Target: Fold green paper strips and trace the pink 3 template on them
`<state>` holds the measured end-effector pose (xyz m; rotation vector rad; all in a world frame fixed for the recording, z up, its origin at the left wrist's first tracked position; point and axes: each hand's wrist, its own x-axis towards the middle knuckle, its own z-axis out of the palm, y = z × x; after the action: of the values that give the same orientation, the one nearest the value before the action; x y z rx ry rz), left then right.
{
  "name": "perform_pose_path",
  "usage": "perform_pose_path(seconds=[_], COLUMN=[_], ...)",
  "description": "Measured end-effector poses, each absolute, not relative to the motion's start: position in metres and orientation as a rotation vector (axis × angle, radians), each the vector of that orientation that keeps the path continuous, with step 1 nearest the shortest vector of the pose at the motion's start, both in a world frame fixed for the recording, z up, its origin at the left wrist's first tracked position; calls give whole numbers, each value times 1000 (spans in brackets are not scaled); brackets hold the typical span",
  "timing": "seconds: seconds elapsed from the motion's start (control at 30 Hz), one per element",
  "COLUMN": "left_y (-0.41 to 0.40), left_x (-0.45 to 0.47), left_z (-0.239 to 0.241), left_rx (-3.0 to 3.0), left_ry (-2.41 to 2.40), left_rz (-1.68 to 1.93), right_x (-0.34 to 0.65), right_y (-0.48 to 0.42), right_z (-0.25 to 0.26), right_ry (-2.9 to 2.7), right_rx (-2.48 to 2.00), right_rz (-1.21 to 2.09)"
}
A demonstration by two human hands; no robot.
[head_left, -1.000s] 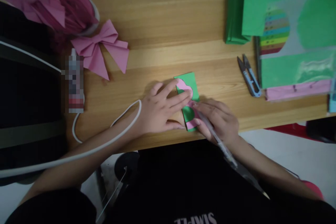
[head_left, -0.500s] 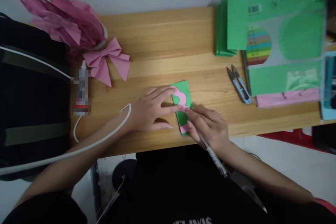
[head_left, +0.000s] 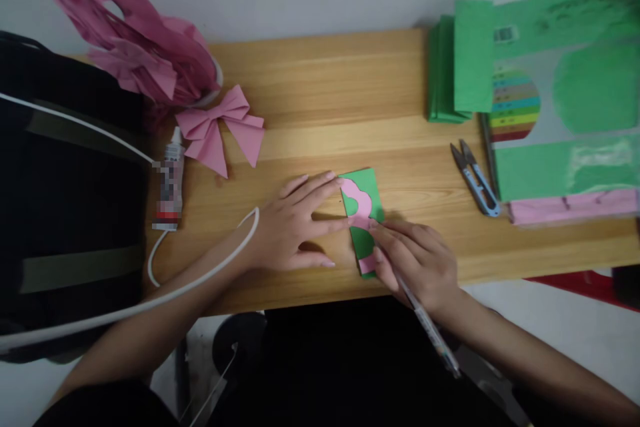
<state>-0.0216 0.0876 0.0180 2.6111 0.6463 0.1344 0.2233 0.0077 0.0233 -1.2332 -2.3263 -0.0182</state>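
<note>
**Pinning a pink paper shape [head_left: 364, 200] on a green paper piece [head_left: 362, 237]**

The pink shape lies on top of the green piece, near the table's [head_left: 310, 287] near edge, around the middle. The left hand [head_left: 285, 230] is spread wide and grips nothing; two fingertips rest on the papers' left side. The right hand's fingers are closed on a pen [head_left: 420, 313], low on its barrel, with its tip end at the pink shape's right edge.

Both papers look feather-light and fairly soft. The pink one, with its wavy outline, probably slides readily and creases at its narrow curves, so flat pressure on its wider parts suits it better than pinching an edge. The pen looks stiff, slim and light.
</note>
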Motion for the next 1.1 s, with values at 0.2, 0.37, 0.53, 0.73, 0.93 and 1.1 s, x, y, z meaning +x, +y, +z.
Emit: perform_pose_path(seconds=[0.2, 0.37, 0.53, 0.73, 0.93, 1.1], left_y=[86, 86, 88, 87, 87, 86], left_x=[-23, -22, -22, -21, -20, -20], left_z=[5, 3, 8, 8, 8, 8], left_rx=[2607, 2594, 2596, 2603, 2602, 2573], left_ry=[633, 620, 607, 622, 630, 650], left_rz=[285, 333, 288, 293, 295, 313], right_x=[224, 224, 223, 217, 194, 184], right_y=[7, 8, 11, 22, 56, 76], right_z=[22, 23, 25, 32, 39, 23], right_ry=[-2350, -2354, -2355, -2325, -1647, -1390], right_rx=[-1216, -1209, -1205, -1248, -1487, -1474], right_rz=[-6, -4, 2, 22, 650, 905])
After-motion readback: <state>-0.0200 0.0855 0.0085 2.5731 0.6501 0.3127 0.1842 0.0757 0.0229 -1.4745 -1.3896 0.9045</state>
